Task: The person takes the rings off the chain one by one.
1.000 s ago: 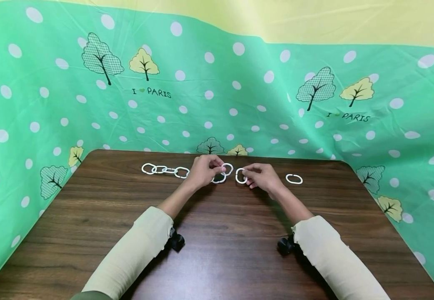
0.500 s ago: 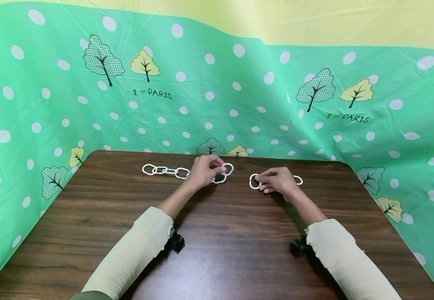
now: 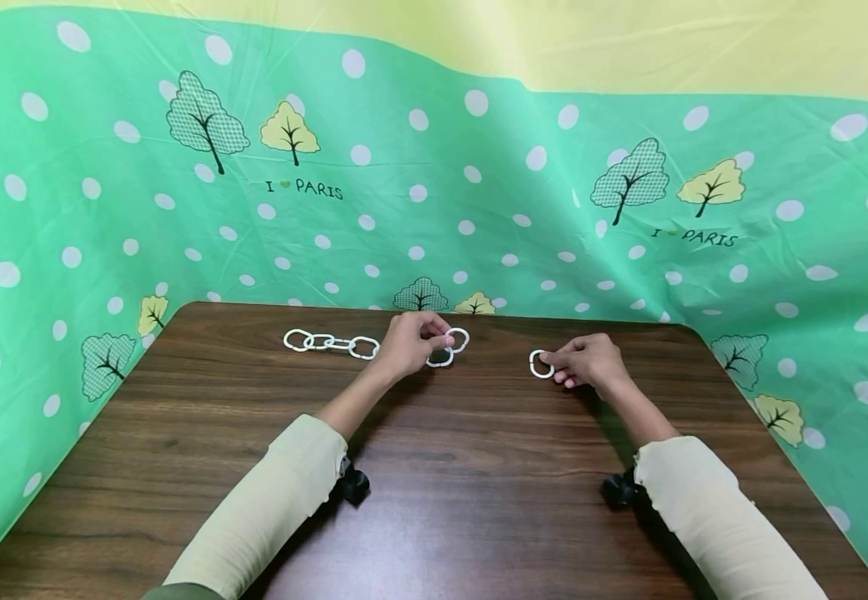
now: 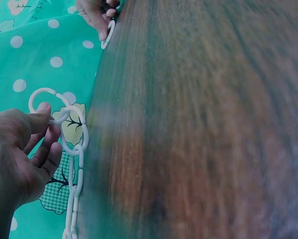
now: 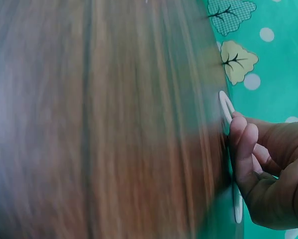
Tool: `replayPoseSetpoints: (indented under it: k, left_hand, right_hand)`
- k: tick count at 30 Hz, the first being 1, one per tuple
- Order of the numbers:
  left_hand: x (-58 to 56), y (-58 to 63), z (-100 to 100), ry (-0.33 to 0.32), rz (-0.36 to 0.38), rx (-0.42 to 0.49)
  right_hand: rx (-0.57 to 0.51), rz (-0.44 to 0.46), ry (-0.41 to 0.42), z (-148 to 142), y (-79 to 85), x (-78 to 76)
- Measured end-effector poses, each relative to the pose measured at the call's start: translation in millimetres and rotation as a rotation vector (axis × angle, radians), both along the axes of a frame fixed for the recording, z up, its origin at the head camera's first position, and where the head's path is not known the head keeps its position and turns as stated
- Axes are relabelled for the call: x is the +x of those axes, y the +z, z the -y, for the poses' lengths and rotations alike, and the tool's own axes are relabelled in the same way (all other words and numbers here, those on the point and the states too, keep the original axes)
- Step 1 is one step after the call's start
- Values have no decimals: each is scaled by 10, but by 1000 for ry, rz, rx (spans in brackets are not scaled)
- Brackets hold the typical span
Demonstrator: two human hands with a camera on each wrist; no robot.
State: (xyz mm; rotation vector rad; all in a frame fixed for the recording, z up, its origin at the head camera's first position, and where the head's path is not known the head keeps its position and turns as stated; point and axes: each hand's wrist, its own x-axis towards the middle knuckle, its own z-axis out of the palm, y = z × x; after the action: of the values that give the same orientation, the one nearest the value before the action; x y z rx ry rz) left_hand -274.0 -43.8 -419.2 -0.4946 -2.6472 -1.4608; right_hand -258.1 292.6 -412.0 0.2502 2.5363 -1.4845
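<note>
From the head view, my left grip [image 3: 406, 346] pinches the end link [image 3: 467, 339] of a white chain [image 3: 340, 342] between thumb and finger; the chain shows four links out to the left of this grip along the desk [image 3: 434, 492], plus one just beneath my fingertips, the stretch behind my hand being hidden. My right grip [image 3: 587, 362] pinches a loose link [image 3: 532, 364], which sticks out to the left of its fingertips, well apart from the chain. In the left wrist view I see the end link hooked through its neighbour, with further links trailing below the left grip, so I judge this stretch already joined; the right grip and its link show well beyond. In the right wrist view the loose link pokes past the right grip's fingertips, nearly edge-on, and what looks like a spare link [image 5: 240, 211] sits just beside that grip, partly covered by my fingers. I'd reckon most of the joining done: at least six links seem to belong to the chain, while the loose one and the spare look unjoined; whether others lie out of sight I cannot tell.
</note>
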Motion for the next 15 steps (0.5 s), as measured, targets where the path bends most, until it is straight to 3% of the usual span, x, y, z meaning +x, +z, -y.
replayPoseSetpoints:
  k: [6, 15]
  left_hand:
    - [-2, -7, -15, -3, -1, 4]
    - [6, -3, -45, -3, 8, 7]
  right_hand:
    - [106, -11, -28, -118, -5, -23]
    - [161, -20, -41, -206, 14, -29]
